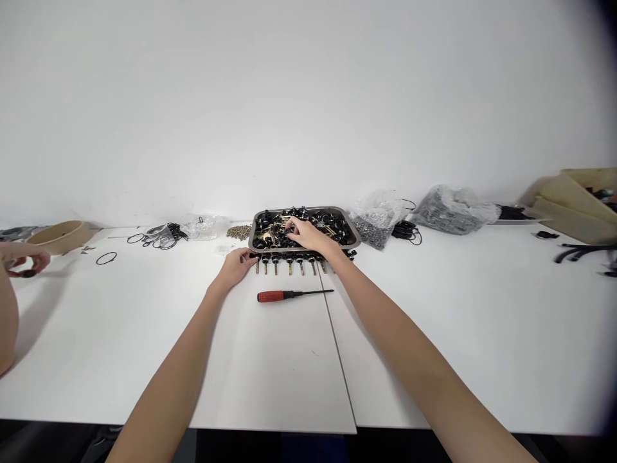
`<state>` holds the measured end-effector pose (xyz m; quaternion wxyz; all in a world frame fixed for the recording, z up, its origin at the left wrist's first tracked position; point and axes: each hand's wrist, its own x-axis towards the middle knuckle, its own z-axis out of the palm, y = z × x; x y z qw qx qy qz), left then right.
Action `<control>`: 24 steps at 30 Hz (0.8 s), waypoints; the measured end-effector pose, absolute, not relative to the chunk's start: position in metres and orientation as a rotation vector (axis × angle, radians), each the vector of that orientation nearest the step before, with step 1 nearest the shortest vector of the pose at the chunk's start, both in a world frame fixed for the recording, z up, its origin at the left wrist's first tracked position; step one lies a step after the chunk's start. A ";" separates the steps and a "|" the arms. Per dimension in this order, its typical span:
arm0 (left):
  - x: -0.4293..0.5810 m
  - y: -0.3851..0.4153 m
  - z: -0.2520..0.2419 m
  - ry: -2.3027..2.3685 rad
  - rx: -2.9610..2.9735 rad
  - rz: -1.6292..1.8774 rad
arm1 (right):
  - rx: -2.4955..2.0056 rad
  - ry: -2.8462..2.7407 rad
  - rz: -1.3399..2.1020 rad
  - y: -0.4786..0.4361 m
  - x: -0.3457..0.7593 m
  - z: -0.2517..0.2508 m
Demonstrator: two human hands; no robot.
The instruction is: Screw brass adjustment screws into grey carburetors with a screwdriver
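Observation:
A metal tray (355, 240) is heaped with small black parts and brass-coloured stems. My right hand (308, 235) reaches over the tray, its fingers curled down among the parts; what they pinch is too small to make out. Along the tray's front edge lies a row of black-headed parts with brass stems (290, 262), the stems pointing towards me. At the left end of that row, my left hand (236, 266) has its fingertips closed on the black head of one part. In front of the row lies a screwdriver (277, 296) with a red handle, its shaft pointing right.
Small brass pieces (240, 231) are piled left of the tray. Plastic bags of dark small parts (378, 225) and a larger bag (450, 211) stand to the right. Black cords (166, 236) and a beige bowl (62, 238) lie left, near another person's hand (29, 257).

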<state>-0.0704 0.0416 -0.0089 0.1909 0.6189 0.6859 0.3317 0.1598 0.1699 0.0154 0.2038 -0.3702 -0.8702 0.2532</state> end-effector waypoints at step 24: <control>-0.072 0.043 -0.010 1.926 1.744 0.927 | -1.014 -2.248 0.548 0.170 0.157 0.014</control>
